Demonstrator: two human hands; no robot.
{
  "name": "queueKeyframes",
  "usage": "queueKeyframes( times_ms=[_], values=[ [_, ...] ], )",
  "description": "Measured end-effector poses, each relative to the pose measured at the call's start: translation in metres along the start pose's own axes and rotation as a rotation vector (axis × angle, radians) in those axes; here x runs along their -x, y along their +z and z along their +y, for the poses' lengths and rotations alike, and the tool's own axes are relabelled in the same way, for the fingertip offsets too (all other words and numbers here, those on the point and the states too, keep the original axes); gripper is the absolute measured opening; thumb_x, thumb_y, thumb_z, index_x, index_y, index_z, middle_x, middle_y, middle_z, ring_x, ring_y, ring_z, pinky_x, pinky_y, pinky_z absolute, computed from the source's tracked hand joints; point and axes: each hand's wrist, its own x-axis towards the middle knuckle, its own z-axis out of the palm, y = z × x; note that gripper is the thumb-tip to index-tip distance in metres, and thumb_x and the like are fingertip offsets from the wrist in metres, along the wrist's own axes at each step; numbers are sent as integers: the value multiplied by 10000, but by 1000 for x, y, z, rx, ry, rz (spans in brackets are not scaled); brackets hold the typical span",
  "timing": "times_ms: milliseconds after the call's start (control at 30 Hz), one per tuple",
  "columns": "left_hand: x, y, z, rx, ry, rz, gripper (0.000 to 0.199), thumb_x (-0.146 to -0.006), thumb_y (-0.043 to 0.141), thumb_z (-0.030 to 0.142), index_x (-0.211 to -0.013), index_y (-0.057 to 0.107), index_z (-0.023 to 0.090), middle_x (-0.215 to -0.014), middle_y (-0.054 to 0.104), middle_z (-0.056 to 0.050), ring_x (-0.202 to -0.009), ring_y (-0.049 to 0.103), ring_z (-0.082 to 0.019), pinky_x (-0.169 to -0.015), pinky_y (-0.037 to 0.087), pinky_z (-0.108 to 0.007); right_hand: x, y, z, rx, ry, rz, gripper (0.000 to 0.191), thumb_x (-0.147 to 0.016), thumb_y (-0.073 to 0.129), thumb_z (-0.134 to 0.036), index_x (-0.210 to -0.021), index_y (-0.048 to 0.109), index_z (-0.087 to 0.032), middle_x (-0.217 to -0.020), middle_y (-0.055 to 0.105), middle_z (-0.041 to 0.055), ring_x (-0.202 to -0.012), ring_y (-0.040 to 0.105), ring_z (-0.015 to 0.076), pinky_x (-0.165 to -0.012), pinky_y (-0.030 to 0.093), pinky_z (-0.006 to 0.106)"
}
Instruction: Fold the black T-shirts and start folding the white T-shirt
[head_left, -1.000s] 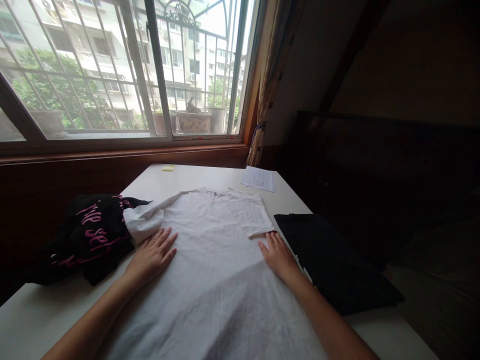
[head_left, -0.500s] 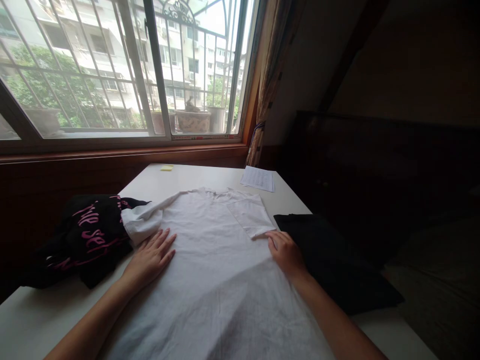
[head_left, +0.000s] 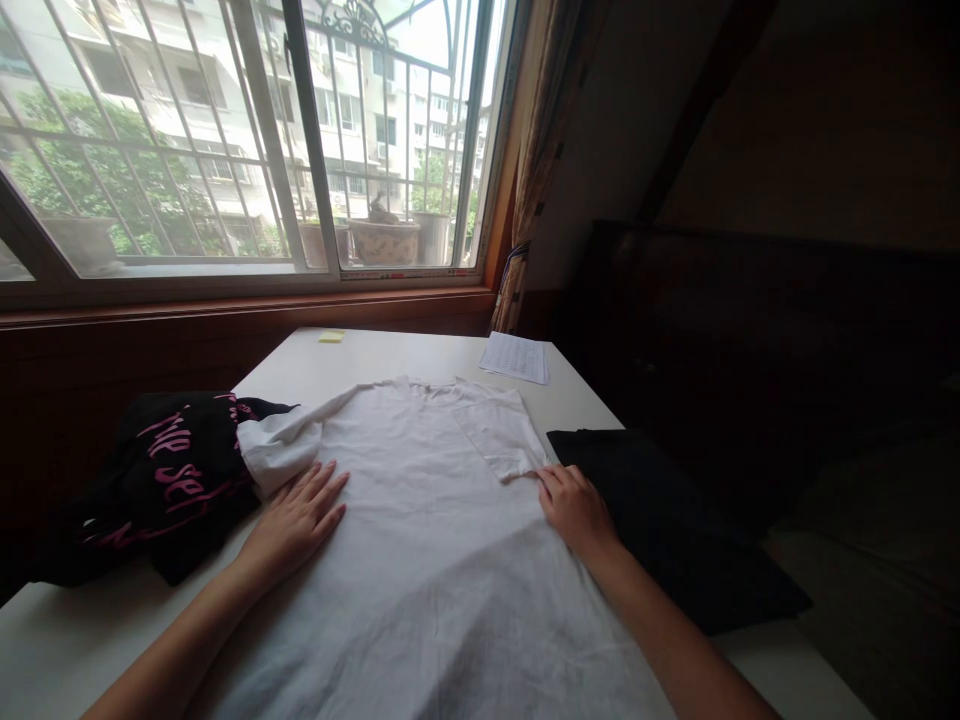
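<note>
A white T-shirt (head_left: 420, 500) lies spread on a white table (head_left: 277, 372), collar toward the window. Its right sleeve is folded inward over the body, while the left sleeve sticks out over a black garment. My left hand (head_left: 300, 515) lies flat with fingers spread on the shirt's left side, just below that sleeve. At the shirt's right edge, by the hem of the folded sleeve, my right hand (head_left: 574, 508) has its fingers bent and pinched on the white fabric.
The bunched black garment with pink lettering (head_left: 184, 470) is at the table's left. A dark folded cloth (head_left: 675, 530) lies on the right. Papers (head_left: 515, 358) and a yellow note (head_left: 331, 337) rest at the far edge, below a barred window (head_left: 375, 150) and curtain (head_left: 525, 180).
My right hand's fingers have closed in a little at the sleeve hem, and the hem has shifted slightly. My left hand stays almost where it was.
</note>
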Motion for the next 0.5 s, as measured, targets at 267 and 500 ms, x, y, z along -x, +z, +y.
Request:
queueKeyframes(
  times_ms=[267, 500],
  values=[
    [-3, 5, -18, 16, 24, 15, 563, -1007, 378, 545, -1525, 403, 324, -1629, 314, -12, -1496, 300, -256, -1198, 274, -428, 6, 8, -21, -194, -86, -41, 462, -981, 360, -269, -1329, 643, -157, -1361, 631, 118, -1285, 535, 277, -1133, 407, 444],
    [-5, 10, -32, -12, 1, 45, 567, -1007, 367, 552, -1515, 428, 307, -1608, 368, -27, -1462, 370, -238, -1198, 297, -412, -10, 18, -46, -184, -110, -191, 550, -1010, 385, -438, -1476, 501, -169, -1426, 568, 177, -1347, 489, 344, -1140, 372, 529]
  ],
)
